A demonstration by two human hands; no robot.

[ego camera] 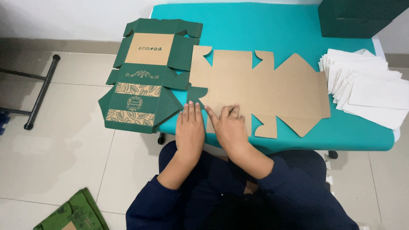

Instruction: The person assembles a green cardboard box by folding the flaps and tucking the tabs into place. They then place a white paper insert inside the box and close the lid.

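Note:
A flat, unfolded brown cardboard box blank [260, 85] lies plain side up on the teal table [272, 25]. My left hand [190, 127] rests flat, fingers together, on the table's near edge beside the blank's left flap. My right hand [229, 123] presses down on the blank's near-left flap, fingers bent along a crease. Neither hand grips anything.
A stack of flat green printed box blanks [147, 74] overhangs the table's left end. Several white paper sheets [370, 85] are fanned out at the right. A dark green box [358, 17] stands at the far right corner. More green blanks [74, 215] lie on the tiled floor.

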